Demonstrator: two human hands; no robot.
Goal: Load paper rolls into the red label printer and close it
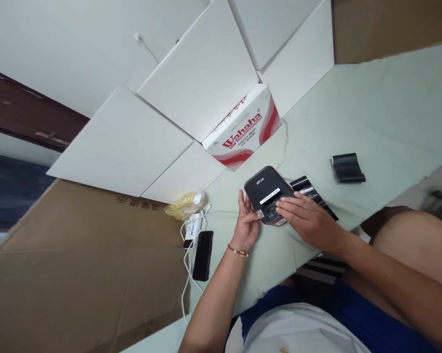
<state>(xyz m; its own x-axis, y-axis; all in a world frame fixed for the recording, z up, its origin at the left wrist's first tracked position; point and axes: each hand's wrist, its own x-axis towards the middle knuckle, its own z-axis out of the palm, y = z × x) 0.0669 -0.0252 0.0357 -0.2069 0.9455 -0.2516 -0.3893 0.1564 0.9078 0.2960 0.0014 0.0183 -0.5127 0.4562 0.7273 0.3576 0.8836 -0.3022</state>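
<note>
One label printer [268, 189] is handled on a green mat [356, 113]. The left hand [246, 226] is raised at the printer's near corner, with its fingertips [258, 214] touching the edge; whether the corner is grasped cannot be told. The right hand [309, 218] is laid across the top, fingers extended and unclenched, partly over a dark opening. What is seated inside cannot be told. A black strip [311, 190] is left against the printer's far side, and a black roll [348, 167] is lying well apart on the mat, outside the printer. A phone [202, 256], a charger [192, 226], a plastic bag [186, 206] and a Wahaha box [241, 128] are placed beyond the hands.
</note>
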